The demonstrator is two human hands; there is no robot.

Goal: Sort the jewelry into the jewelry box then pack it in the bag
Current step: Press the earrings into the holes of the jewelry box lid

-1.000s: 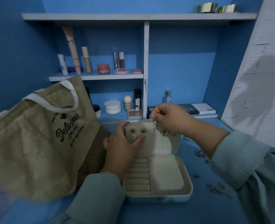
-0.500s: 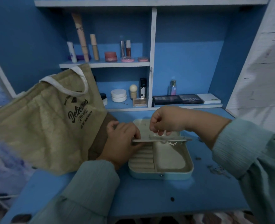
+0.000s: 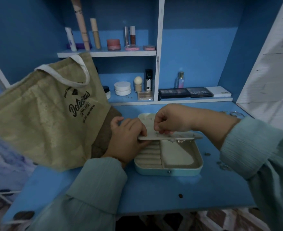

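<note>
1. On the blue wooden table (image 3: 154, 194) in front of me stands the light-blue rectangular jewelry box (image 3: 169, 170) with a cream lining; it is open, and its base sits near the middle of the table.
2. Inside the base I see a section of padded ring rolls (image 3: 150, 155) on the left and a plain cream compartment (image 3: 177, 154) on the right.
3. Across the box lies the cream earring panel (image 3: 170, 136), seen almost edge-on, above the back part of the base.
4. My left hand (image 3: 127, 139) grips the left end of this panel; the fingers are curled over its top edge and the thumb is below it.
5. My right hand (image 3: 170, 120) is over the middle of the panel, with the fingertips pinched together on a small metal earring (image 3: 157, 133); the piece is too small to describe.
6. Some small shiny jewelry (image 3: 180, 140) hangs under the right part of the panel.
7. More small jewelry pieces (image 3: 222, 165) lie scattered on the table just to the right of the box.
8. Left of the box stands the tan burlap tote bag (image 3: 42, 114) with white handles and the dark print "Delicious"; my left hand is just beside it.
9. Behind the box, blue shelves (image 3: 107, 53) carry cosmetics.
</note>
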